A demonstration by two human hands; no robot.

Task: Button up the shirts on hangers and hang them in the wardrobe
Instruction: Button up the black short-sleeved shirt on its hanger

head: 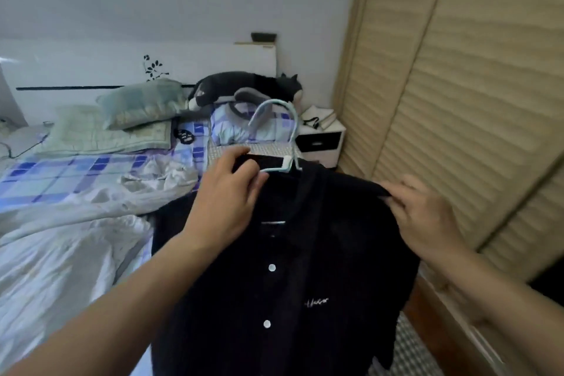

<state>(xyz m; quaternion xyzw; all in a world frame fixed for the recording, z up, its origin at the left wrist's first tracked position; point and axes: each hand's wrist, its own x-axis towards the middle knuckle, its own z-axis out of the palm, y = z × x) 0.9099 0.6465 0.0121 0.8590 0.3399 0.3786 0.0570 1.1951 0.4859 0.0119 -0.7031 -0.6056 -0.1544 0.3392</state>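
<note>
Here's the dark shirt (305, 268), held up in mid-air in front of the person, just beside the bed (76, 192) on the left and the wardrobe (457, 85) on the right. It hangs on a pale blue hanger (280, 137), whose hook curls up above the collar. Two white buttons (272, 267) show down the front placket, and a small white script logo (316, 302) sits on the chest to the right of them.

The left hand (225, 192) is up at the neck, fingers curled round the collar and the hanger's bar together, thumb over the top edge. The right hand (424, 210) is out at the shirt's right shoulder, fingertips pinching the fabric at the seam; how the fingers lie underneath cannot be told, as the back of the hand covers them.

The wardrobe's slatted wooden doors fill the right side, and they look closed. On the far side of the bed, a grey and white plush toy (244, 88) lies across the pillows by the white headboard (122, 70), with a green pillow (140, 101) to its left. A rumpled white quilt (61, 238) lies on the near part of the bed over a blue checked sheet (91, 165). A small white bedside cabinet (320, 140) stands far right, between the bed and the wardrobe.
</note>
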